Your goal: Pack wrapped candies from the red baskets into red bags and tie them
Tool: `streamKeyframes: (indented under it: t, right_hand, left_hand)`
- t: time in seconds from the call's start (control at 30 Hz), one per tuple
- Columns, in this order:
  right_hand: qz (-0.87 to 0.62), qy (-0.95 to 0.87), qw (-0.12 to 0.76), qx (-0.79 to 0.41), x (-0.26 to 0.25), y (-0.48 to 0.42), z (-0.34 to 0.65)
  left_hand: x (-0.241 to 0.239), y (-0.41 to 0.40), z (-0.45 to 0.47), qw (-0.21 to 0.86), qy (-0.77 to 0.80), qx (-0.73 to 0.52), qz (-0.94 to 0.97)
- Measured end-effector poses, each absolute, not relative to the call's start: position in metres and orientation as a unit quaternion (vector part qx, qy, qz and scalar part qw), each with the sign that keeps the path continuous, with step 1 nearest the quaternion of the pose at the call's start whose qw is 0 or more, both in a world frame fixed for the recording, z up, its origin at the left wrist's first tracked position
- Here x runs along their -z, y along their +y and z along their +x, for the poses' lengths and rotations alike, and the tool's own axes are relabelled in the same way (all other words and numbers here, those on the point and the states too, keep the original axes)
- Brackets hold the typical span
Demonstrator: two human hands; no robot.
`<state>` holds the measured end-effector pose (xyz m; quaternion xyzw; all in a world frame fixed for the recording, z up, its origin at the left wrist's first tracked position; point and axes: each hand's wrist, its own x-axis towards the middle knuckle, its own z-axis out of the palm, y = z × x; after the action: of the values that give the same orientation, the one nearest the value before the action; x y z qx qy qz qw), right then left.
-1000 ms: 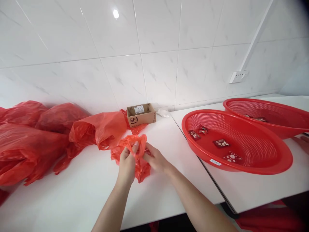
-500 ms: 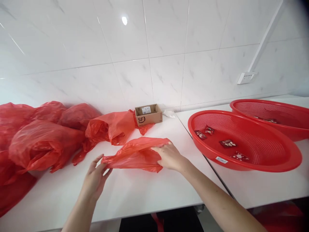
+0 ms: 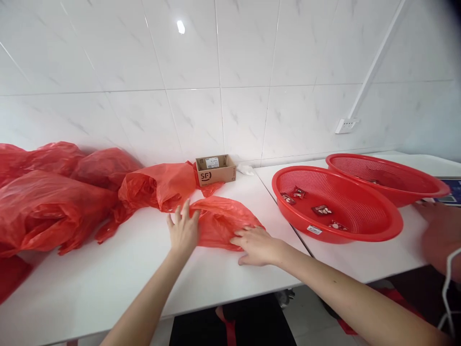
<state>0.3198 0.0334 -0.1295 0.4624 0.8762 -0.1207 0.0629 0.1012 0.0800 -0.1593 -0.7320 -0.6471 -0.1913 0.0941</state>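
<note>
A red plastic bag [image 3: 223, 218] lies flattened on the white table [image 3: 118, 269] in front of me. My left hand [image 3: 183, 229] rests open on the bag's left edge, fingers spread. My right hand [image 3: 256, 245] lies open and flat on the bag's near right edge, pressing it to the table. Neither hand grips anything.
More red bags [image 3: 61, 197] are heaped at the left, one [image 3: 158, 185] beside a small cardboard box [image 3: 215, 169] at the wall. Two red mesh baskets [image 3: 360, 226] [image 3: 392, 185] holding small packets [image 3: 321, 210] stand on the right table. Another person's hand [image 3: 441, 235] shows at the far right.
The bag, first bunched between both hands, was stretched out sideways, then laid flat on the table. Both hands opened onto it. Another person's hand came into view at the right.
</note>
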Motion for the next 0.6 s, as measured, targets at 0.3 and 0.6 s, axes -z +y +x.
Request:
streamKeyframes:
  t: [0.3, 0.6]
  right_hand:
    - [0.448, 0.868, -0.025, 0.211, 0.098, 0.010, 0.361]
    - [0.485, 0.863, 0.024, 0.139, 0.133, 0.027, 0.350]
  left_hand:
    - [0.125, 0.096, 0.059, -0.128, -0.675, 0.205, -0.697]
    - [0.135, 0.039, 0.086, -0.505, -0.529, 0.185, -0.656]
